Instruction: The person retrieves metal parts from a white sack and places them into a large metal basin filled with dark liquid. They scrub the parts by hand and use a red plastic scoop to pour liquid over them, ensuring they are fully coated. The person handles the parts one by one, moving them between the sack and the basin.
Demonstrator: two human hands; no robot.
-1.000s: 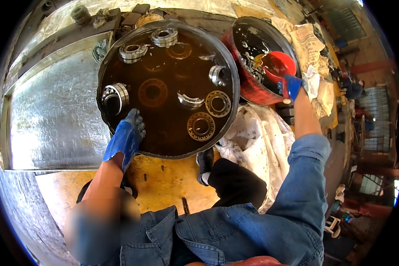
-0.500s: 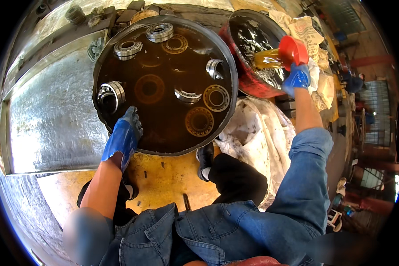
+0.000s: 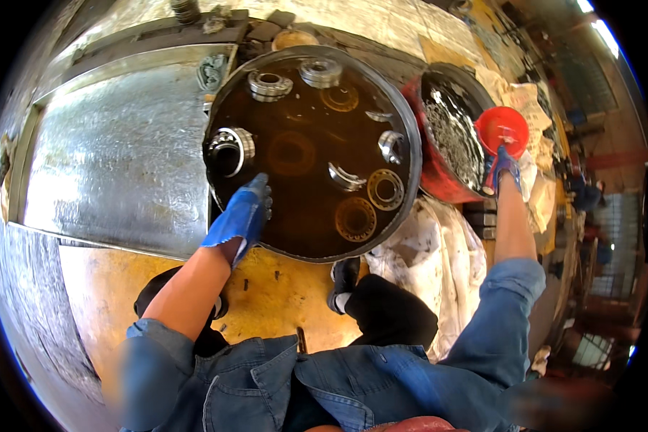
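My right hand [image 3: 507, 171], in a blue glove, grips the handle of a red plastic dipper [image 3: 502, 131]. The dipper is over the right rim of a red drum [image 3: 441, 167] that holds dark, bubbly liquid. My left hand [image 3: 245, 210], also gloved in blue, reaches over the near left rim of a wide round tub [image 3: 412, 137], its fingers stretched out over brown oil [image 3: 295, 209]. Closest to it is a steel roller bearing [image 3: 235, 150], partly out of the oil. More bearings [image 3: 269, 86] and brass-coloured bearing rings [image 3: 356, 219] lie in the oil, some wholly under it.
A flat metal tray [image 3: 122, 158] lies left of the tub. Stained white sacking [image 3: 432, 266] is heaped below the drum, and paper sacks [image 3: 533, 115] lie beyond it. My shoes stand on a yellowish floor [image 3: 281, 302] near the tub. A person [image 3: 589, 196] is at the far right.
The stream of amber oil from the dipper into the drum has stopped. My right hand has turned the dipper more upright. The whole view has shifted; my left hand remains at the tub's rim.
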